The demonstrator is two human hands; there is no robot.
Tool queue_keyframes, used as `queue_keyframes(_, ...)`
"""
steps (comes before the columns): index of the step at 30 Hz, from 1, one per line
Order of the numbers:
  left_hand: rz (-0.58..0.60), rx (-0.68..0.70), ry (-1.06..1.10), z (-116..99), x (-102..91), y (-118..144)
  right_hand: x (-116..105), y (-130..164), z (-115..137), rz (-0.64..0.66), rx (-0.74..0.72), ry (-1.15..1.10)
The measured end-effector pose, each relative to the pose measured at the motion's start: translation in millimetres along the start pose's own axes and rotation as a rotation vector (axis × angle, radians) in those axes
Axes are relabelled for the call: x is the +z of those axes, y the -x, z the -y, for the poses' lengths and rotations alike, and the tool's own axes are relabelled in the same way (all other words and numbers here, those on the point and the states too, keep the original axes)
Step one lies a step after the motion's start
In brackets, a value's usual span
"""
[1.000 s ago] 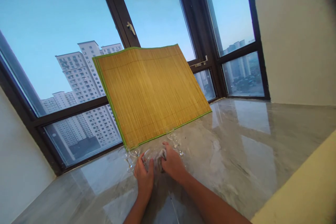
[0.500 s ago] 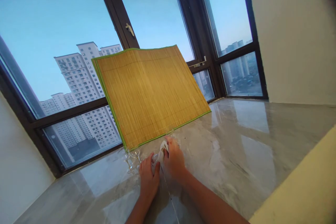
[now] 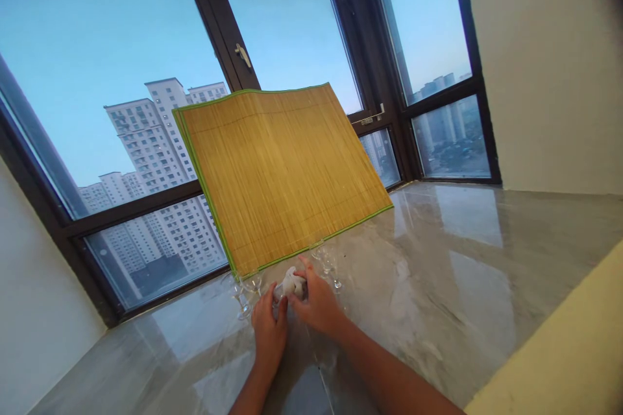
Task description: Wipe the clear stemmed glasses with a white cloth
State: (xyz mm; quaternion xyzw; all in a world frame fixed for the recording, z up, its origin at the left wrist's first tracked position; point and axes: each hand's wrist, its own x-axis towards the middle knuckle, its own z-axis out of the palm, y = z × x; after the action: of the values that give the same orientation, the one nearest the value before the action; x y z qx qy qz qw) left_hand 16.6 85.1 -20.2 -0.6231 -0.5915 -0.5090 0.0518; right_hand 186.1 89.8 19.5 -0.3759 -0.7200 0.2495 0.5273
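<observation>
My right hand (image 3: 318,298) is closed on a crumpled white cloth (image 3: 293,283), pressing it against a clear glass (image 3: 278,292). My left hand (image 3: 269,325) grips that glass from the other side, and the fingers and cloth hide most of it. To the left of my hands, clear stemmed glasses (image 3: 242,301) stand close together on the shiny stone sill (image 3: 409,311). More stemmed glasses (image 3: 332,267) are just beyond my right hand, near the foot of the mat.
A bamboo mat (image 3: 287,168) with green edging leans against the dark window frame (image 3: 363,26) behind the glasses. White walls (image 3: 545,78) close in the sides. A yellow surface (image 3: 559,337) lies at the lower right. Tall buildings (image 3: 165,136) show outside.
My right hand has shifted slightly left with the cloth, which now sits nearer my left hand. The glasses behind the right hand are more visible. My left hand has moved slightly left.
</observation>
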Motion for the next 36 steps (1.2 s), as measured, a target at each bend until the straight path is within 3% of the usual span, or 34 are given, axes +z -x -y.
queue_keyframes(5,0.002,0.027,0.002,3.7,-5.2,-3.9,2.2,3.2,2.5,0.057,-0.006,0.000)
queue_keyframes(18,0.036,0.190,-0.152,5.1,-11.6,-6.9,6.1,-0.9,-7.8,0.011,0.001,-0.214)
queue_keyframes(36,0.112,0.181,-0.184,5.9,-13.0,-6.5,4.2,-6.8,-20.7,0.042,0.062,-0.391)
